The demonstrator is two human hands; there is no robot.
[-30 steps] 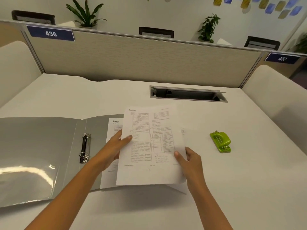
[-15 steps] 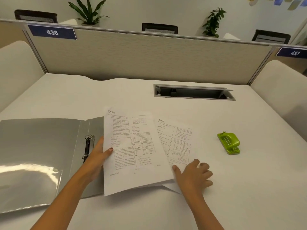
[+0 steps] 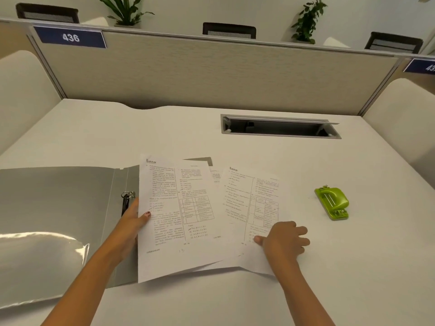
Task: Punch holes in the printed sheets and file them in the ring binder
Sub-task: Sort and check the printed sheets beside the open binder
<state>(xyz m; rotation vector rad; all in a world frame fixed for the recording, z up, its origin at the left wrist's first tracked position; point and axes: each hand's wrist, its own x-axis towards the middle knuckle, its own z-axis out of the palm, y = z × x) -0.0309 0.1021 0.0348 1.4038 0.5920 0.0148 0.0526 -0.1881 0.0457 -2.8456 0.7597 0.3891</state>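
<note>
A white desk [image 3: 141, 132] fills most of the view, closed off at the back by a beige partition [image 3: 211, 74] that carries a blue label [image 3: 70, 38] reading 436. A long cable slot [image 3: 280, 127] is let into the desk's far side.

A grey ring binder [image 3: 54, 208] lies open and flat on the left of the desk, with its metal rings [image 3: 128, 195] upright at the spine.

Two printed sheets are fanned out in the middle. The left sheet [image 3: 179, 220] overlaps the binder's right cover, and its near edge is raised a little off the desk. The right sheet [image 3: 251, 203] lies beside it, tucked under its right edge and tilted clockwise. A strip of another page [image 3: 215, 176] shows between their top corners.

The left hand [image 3: 129, 228] pinches the left sheet at its left edge, just below the rings. The thumb is pressed on the printed face and the fingers are hidden underneath.

The right hand [image 3: 284, 238] sits on the lower right corner of the right sheet. Its thumb lies flat on the paper and its fingers [image 3: 302, 231] are bent at the knuckles over the sheet's right edge. I cannot tell whether they grasp that edge or only press down.

A small green hole punch [image 3: 332, 203] stands on the desk to the right, well apart from both hands and the paper.
</note>
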